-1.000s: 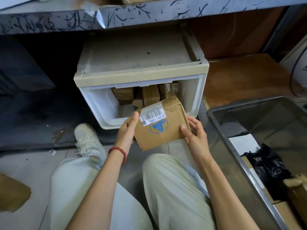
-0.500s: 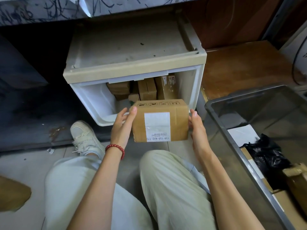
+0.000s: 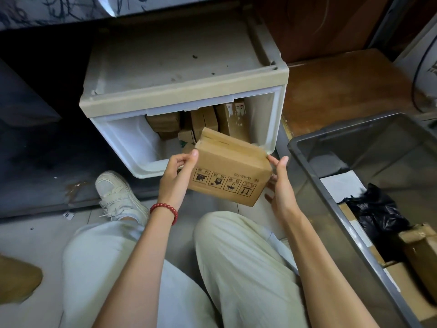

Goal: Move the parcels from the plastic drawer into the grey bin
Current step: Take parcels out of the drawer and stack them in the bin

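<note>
A cardboard parcel [image 3: 227, 176] is held tilted in the air, in front of the open plastic drawer [image 3: 123, 143] and left of the grey bin [image 3: 314, 183]. The left hand [image 3: 176, 176] grips its left edge with curled fingers. The right hand [image 3: 279, 183] clasps the other end (fingers mostly hidden beneath, probably curled). Other parcels [image 3: 163, 121] sit deep in the drawer.

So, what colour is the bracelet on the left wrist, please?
Red bracelet, head view.
</note>
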The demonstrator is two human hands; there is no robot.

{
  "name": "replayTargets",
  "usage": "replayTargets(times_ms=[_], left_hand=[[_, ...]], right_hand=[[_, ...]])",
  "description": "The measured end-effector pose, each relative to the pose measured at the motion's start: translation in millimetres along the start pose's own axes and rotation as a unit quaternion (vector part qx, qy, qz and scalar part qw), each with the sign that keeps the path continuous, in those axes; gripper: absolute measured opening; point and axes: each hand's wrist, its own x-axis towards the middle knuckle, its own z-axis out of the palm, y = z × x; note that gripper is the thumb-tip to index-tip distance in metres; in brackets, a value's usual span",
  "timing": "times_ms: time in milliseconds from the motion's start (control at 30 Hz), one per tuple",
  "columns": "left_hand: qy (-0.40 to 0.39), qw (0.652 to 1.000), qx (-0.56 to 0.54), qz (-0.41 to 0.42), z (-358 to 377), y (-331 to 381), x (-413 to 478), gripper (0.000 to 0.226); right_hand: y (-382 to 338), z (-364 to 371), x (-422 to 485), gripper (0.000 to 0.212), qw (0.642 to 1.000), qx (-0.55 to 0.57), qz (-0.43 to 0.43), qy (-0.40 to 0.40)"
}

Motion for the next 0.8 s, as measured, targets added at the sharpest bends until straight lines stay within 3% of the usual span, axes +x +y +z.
replayTargets(times_ms=[100, 200, 300, 433, 533, 600, 667, 800], left_hand=[[-0.017, 1.000, 0.011, 0.003, 1, 0, -1, 0.064], [-0.033, 0.999, 0.034, 0.019, 5, 4, -1, 0.070], [-0.033, 0.999, 0.029, 0.020, 8, 8, -3, 0.053], [-0.011, 0.999, 0.019, 0.023, 16, 13, -9, 0.036], [-0.009, 0.999, 0.013, 0.029, 20, 10, -11, 0.044], [-0.006, 0.999, 0.004, 0.039, 22, 11, -12, 0.054], [-0.001, 0.997, 0.014, 0.071, 24, 16, -12, 0.041], [-0.017, 0.992, 0.012, 0.125, 34, 38, -10, 0.038]], right_hand=[[2, -1, 4, 0.069, 1.000, 0.007, 0.008, 0.015], [7, -7, 5, 0.060, 0.999, 0.017, -0.005, 0.037], [9, -10, 4, 0.056, 0.999, 0.028, -0.021, 0.001], [3, -11, 2, 0.046, 0.997, 0.058, -0.028, 0.029], [-4, -15, 0, 0.055, 0.997, 0.060, -0.034, 0.046], [-5, -17, -3, 0.039, 0.994, 0.063, -0.057, 0.072], [-10, -18, -10, 0.028, 0.989, 0.069, -0.091, 0.089], [-28, -26, -18, 0.036, 0.984, 0.055, -0.138, 0.102]])
